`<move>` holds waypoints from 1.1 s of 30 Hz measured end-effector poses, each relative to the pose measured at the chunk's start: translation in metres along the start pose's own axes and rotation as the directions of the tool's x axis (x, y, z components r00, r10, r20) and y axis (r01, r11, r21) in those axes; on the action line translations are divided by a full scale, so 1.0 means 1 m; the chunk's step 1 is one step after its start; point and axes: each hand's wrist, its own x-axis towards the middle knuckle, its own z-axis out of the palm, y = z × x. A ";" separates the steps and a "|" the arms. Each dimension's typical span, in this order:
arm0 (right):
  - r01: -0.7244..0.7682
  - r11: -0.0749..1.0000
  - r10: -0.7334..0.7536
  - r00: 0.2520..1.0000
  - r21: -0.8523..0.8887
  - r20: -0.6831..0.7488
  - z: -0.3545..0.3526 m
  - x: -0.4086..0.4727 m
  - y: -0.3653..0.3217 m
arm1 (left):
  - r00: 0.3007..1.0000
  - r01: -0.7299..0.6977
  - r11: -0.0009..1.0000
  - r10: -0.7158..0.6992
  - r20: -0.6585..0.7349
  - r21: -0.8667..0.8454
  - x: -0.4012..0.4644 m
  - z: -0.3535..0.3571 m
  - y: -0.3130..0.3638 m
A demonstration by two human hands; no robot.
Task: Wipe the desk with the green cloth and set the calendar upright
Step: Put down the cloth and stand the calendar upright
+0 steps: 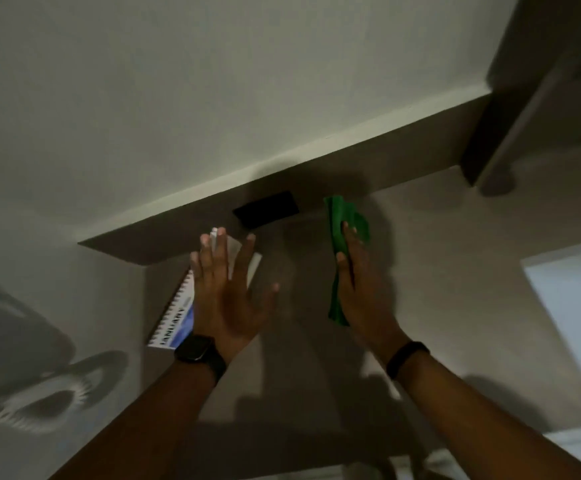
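Observation:
A green cloth (342, 237) is pressed on the brown desk (438, 258) under my right hand (358, 282), which lies flat along it, fingers pointing to the back wall. The spiral-bound calendar (178, 317), with a blue and white page reading January, lies flat near the desk's left edge. My left hand (230, 289) hovers over its right part with fingers spread, palm down, hiding much of it. Whether the palm touches the calendar I cannot tell. A white page corner (235, 247) shows past the fingertips.
A black flat rectangle (266, 208) lies at the back of the desk by the raised backboard (351, 174). A dark upright panel (510, 98) rises at the right. A pale surface (573, 296) borders the desk on the right. Floor with shadows lies left.

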 end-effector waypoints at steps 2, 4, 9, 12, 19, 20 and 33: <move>0.006 0.994 -0.007 1.000 -0.106 -0.007 -0.044 0.015 0.014 | 1.000 0.011 0.997 -0.012 -0.016 -0.071 0.012 0.025 0.045; 0.024 0.976 -0.029 0.999 -0.216 -0.021 -0.079 0.029 0.029 | 1.000 0.007 0.993 -0.005 0.017 -0.121 0.024 0.052 0.083; 0.076 0.821 -0.080 0.997 -0.566 0.017 -0.119 0.068 0.074 | 0.984 0.034 0.977 0.004 0.178 -0.210 0.048 0.122 0.138; 0.070 0.650 -0.053 0.998 -0.756 0.047 -0.117 0.077 0.099 | 0.975 0.044 0.983 -0.004 0.224 -0.176 0.054 0.151 0.151; 0.052 0.491 -0.070 0.997 -0.869 0.020 -0.109 0.082 0.127 | 0.983 0.061 0.986 -0.032 0.183 -0.156 0.051 0.173 0.156; 0.055 0.487 -0.057 0.998 -0.872 0.032 -0.110 0.081 0.127 | 0.982 0.060 0.986 -0.030 0.187 -0.155 0.052 0.172 0.156; 0.307 0.895 -0.122 0.867 -0.323 0.484 0.020 0.076 0.007 | 0.533 0.379 0.182 -0.845 0.053 -0.907 -0.061 0.100 0.116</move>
